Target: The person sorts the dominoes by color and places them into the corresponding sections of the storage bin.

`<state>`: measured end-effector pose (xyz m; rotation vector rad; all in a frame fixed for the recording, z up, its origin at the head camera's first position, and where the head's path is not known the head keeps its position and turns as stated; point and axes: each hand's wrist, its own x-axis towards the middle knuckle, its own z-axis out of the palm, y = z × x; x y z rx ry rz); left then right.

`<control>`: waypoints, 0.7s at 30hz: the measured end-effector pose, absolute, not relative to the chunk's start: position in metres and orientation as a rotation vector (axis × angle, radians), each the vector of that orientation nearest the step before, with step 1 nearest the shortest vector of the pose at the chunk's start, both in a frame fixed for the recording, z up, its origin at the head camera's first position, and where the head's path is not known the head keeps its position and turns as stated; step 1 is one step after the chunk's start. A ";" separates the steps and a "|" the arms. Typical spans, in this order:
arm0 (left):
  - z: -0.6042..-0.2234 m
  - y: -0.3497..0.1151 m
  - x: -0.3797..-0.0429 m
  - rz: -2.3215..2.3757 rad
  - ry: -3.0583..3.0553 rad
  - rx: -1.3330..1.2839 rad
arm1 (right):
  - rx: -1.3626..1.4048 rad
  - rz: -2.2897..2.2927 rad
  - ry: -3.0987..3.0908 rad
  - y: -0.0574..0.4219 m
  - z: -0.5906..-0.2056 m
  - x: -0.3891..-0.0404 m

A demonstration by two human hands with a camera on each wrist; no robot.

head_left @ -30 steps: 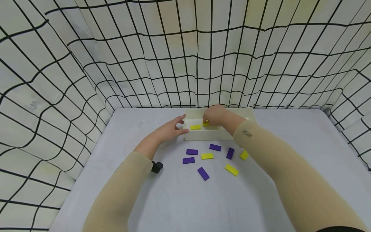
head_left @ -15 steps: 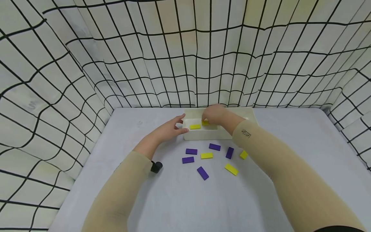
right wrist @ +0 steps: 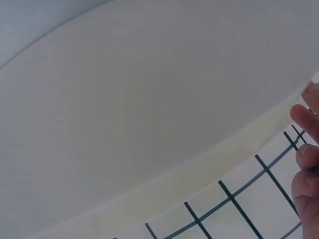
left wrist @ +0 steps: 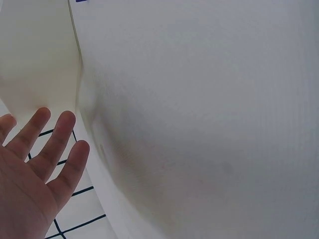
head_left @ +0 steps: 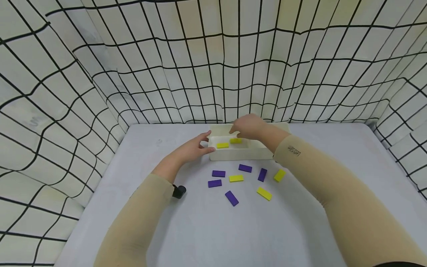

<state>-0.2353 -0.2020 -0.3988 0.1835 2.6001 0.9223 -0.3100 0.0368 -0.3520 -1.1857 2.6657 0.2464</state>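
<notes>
A white rectangular box (head_left: 240, 155) stands at the back of the table. Two yellow blocks (head_left: 222, 145) lie inside its left part, one farther right than the other. At the box's left end is my left hand (head_left: 193, 150), thumb by the front corner; its fingers look straight and spread in the left wrist view. My right hand (head_left: 250, 126) hovers over the box, just above the right-hand yellow block (head_left: 235, 141), with nothing seen in its loosely bent fingers. Only part of the right hand (right wrist: 306, 164) shows at the edge of the right wrist view.
In front of the box lie several purple blocks (head_left: 231, 198) and three yellow blocks (head_left: 264, 194), spread flat on the white table (head_left: 213, 233). A black-gridded white sheet (head_left: 207, 74) rises behind and at both sides. A black device (head_left: 179, 191) sits at my left wrist.
My right hand has let go of a yellow block inside the box and lifted slightly up. The block stays beside the other one. My left hand keeps its place at the box's end.
</notes>
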 end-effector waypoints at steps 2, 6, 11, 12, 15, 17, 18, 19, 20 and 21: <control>-0.398 -0.202 -0.236 0.918 2.601 0.184 | -1.202 0.228 2.677 0.041 -0.348 -0.307; -0.397 -0.201 -0.236 0.906 2.601 0.185 | -1.250 0.169 2.701 0.053 -0.341 -0.299; -0.395 -0.201 -0.234 0.897 2.610 0.197 | -1.282 0.117 2.731 0.067 -0.334 -0.287; -0.395 -0.201 -0.234 0.896 2.613 0.200 | -1.283 0.115 2.735 0.070 -0.334 -0.285; -0.396 -0.202 -0.235 0.898 2.614 0.204 | -1.277 0.082 2.742 0.081 -0.332 -0.277; -0.398 -0.202 -0.236 0.893 2.614 0.204 | -1.277 0.053 2.742 0.089 -0.330 -0.270; -0.398 -0.203 -0.237 0.887 2.615 0.203 | -1.282 0.038 2.744 0.093 -0.330 -0.267; -0.399 -0.203 -0.237 0.884 2.616 0.198 | -1.286 0.024 2.748 0.098 -0.329 -0.263; -0.399 -0.203 -0.237 0.879 2.617 0.196 | -1.297 0.022 2.754 0.102 -0.329 -0.259; -0.400 -0.202 -0.238 0.874 2.618 0.193 | -1.306 0.023 2.758 0.107 -0.330 -0.256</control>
